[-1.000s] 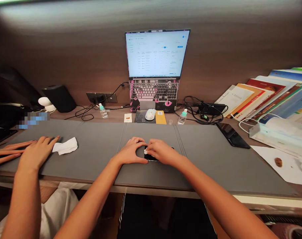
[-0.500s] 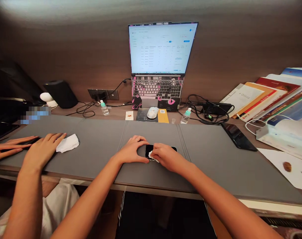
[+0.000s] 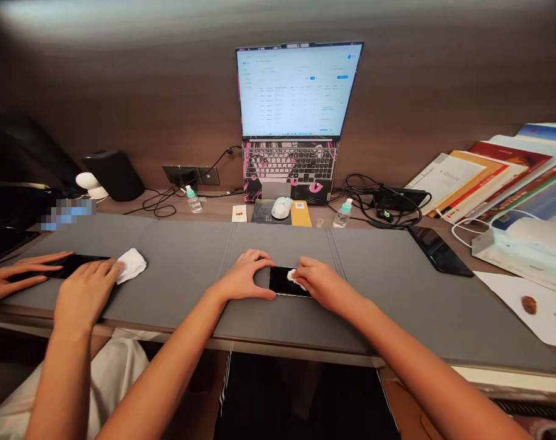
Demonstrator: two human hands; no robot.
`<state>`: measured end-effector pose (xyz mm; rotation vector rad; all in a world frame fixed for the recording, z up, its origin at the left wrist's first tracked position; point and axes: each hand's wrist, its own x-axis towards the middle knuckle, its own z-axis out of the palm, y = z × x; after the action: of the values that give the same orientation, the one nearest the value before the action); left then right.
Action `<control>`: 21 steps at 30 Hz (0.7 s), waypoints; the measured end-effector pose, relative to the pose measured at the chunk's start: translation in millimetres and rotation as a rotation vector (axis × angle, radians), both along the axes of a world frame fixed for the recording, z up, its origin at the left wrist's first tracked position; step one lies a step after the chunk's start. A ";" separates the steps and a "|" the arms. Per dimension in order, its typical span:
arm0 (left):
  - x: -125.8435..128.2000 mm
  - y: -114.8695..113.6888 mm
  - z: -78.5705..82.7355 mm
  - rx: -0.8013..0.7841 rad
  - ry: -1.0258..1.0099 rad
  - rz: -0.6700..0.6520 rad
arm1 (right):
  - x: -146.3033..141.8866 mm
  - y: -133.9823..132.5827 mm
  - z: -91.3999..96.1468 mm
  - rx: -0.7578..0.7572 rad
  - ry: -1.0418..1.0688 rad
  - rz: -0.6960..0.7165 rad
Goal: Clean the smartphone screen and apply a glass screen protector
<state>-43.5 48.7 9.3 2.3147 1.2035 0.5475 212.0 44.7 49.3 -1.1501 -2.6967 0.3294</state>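
A black phone (image 3: 282,281) lies flat on the grey desk mat (image 3: 388,293) in front of me. My left hand (image 3: 244,275) cups its left end and holds it in place. My right hand (image 3: 321,284) covers its right end and pinches a small white wipe (image 3: 292,276) against the screen. At the left, another person's two hands (image 3: 83,284) rest by a second black phone (image 3: 71,266) and a white cloth (image 3: 131,264).
An open laptop (image 3: 296,122) stands at the back with a white mouse (image 3: 281,208), two small bottles (image 3: 193,200) and tangled cables (image 3: 379,205). A dark tablet (image 3: 436,250) lies to the right, near stacked books (image 3: 498,177) and white paper (image 3: 534,305).
My right hand has slid the wipe to the right along the phone, baring more of the screen. The neighbour's hand drew back, uncovering the second phone.
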 end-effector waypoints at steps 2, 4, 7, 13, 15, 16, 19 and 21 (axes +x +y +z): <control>-1.0 0.6 -1.4 0.002 -0.007 0.003 | 18.2 -3.2 1.6 -0.002 -0.012 -0.019; -1.9 1.0 -2.8 0.000 -0.013 0.006 | 32.6 -4.3 3.7 -0.006 -0.029 -0.030; -2.4 1.2 -3.8 0.005 -0.014 0.002 | 43.7 -0.9 6.2 -0.010 -0.053 -0.045; -1.2 1.8 -2.7 0.013 -0.010 0.005 | 16.8 14.4 7.0 -0.014 -0.106 -0.003; -0.8 1.7 -2.0 0.002 -0.015 0.014 | -3.2 19.8 6.0 -0.013 -0.117 0.016; -0.6 1.5 -1.5 -0.005 -0.015 0.017 | -13.7 22.5 5.3 -0.011 -0.122 0.021; 0.1 0.5 0.5 -0.014 -0.016 0.024 | -42.0 29.8 3.4 -0.003 -0.135 0.029; 0.7 -0.2 1.6 -0.012 -0.015 0.032 | -54.9 32.6 3.0 0.004 -0.143 0.032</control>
<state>-42.8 48.5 10.9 2.2808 1.2354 0.5666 157.1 77.3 52.2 -1.1730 -2.8392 0.2562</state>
